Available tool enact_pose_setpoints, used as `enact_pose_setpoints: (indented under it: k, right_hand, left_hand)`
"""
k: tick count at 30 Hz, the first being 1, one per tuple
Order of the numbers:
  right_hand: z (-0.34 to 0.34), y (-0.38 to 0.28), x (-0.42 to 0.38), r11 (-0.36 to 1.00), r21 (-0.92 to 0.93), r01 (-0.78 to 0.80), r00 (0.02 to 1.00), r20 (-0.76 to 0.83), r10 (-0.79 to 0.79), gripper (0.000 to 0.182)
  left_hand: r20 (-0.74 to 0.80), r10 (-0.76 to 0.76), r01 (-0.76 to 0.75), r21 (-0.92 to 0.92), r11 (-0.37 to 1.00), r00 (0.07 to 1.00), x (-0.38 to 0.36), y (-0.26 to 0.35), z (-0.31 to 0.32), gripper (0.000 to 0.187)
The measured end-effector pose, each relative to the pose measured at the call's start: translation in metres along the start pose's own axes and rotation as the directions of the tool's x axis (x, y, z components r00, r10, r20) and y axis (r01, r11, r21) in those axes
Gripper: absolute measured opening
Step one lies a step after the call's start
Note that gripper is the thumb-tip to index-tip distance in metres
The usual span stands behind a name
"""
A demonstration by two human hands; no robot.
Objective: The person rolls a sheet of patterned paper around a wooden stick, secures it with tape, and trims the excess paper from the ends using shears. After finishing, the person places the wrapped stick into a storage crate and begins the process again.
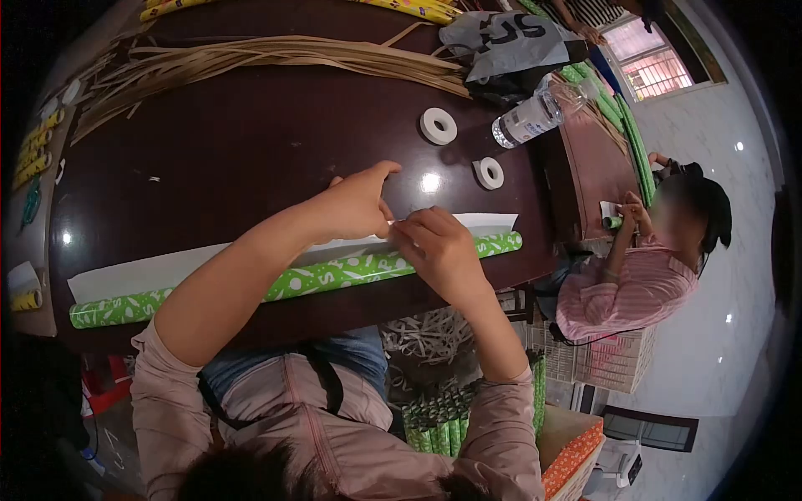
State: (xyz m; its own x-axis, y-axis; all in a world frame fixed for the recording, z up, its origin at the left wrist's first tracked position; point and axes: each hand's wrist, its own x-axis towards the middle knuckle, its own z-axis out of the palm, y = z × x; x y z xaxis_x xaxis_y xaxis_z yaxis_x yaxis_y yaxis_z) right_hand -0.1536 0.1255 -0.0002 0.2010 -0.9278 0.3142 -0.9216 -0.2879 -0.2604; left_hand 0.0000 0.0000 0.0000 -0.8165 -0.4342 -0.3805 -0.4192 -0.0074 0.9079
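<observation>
A roll of green patterned paper point(334, 278) lies across the front of the dark table, its white inner side showing along the far edge. My left hand point(357, 203) is over the paper's middle, thumb and index finger spread apart, the other fingers partly hidden. Close beside it, my right hand point(434, 242) has its fingertips pinched together at the white edge; what they hold is too small to make out. Two white tape rolls, one point(439, 126) farther back and one point(489, 174) nearer, rest beyond my hands.
Brown strips point(276, 54) lie along the table's back. A plastic bottle point(528, 121) and a grey bag point(510, 46) are at the back right. A co-worker in a pink striped shirt point(626, 288) sits at the right. Green rolls point(439, 434) stand below the table.
</observation>
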Motion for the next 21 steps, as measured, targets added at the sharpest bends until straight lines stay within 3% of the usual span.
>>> enact_pose_setpoints:
  k: [2,8,15,21]
  right_hand:
    - [-0.006,0.003,0.005,0.980,-0.051,0.191,0.979,0.077,-0.187,0.022]
    - [-0.013,0.015,0.011,0.931,-0.048,0.361,0.911,0.230,-0.342,0.023]
    - [-0.010,0.017,0.018,0.940,0.055,0.337,0.938,0.063,-0.340,0.016]
    - [0.000,0.021,0.011,0.968,0.201,0.148,0.988,0.020,-0.155,0.024]
  left_hand:
    - [-0.006,0.005,-0.005,0.015,1.000,1.000,0.000,0.001,0.000,0.093]
    - [-0.005,-0.005,0.005,0.015,1.000,1.000,-0.001,-0.001,0.002,0.092]
    - [-0.014,0.024,-0.024,0.012,1.000,1.000,0.004,0.000,0.001,0.093]
    - [-0.032,0.034,-0.033,0.026,0.999,0.999,0.004,0.000,0.002,0.093]
